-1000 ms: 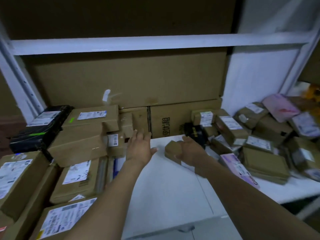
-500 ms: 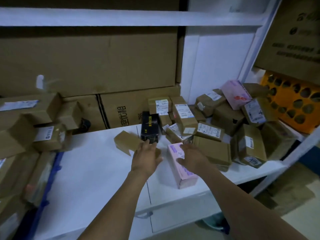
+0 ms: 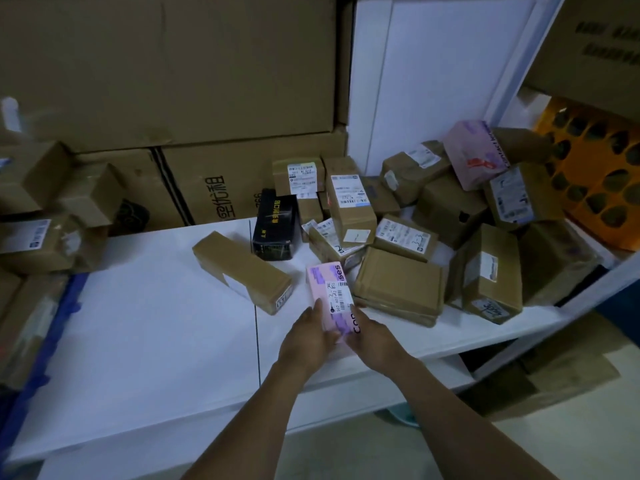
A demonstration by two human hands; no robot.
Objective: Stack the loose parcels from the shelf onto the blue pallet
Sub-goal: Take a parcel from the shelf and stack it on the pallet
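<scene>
My left hand [image 3: 306, 339] and right hand [image 3: 374, 337] clasped the pink box [image 3: 330, 292] at its six o'clock end; it seemed light, stiff, best held by its long sides.

A single head-worn wide-angle camera looks forward and down, close over the white flat shelf board [image 3: 156, 323].

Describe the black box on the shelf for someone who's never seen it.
On the white shelf board, in front of the large printed cardboard carton, lies a glossy black rectangular box. A long brown cardboard parcel lies left of it, labelled brown parcels right; it alone is black with gold lettering.
</scene>
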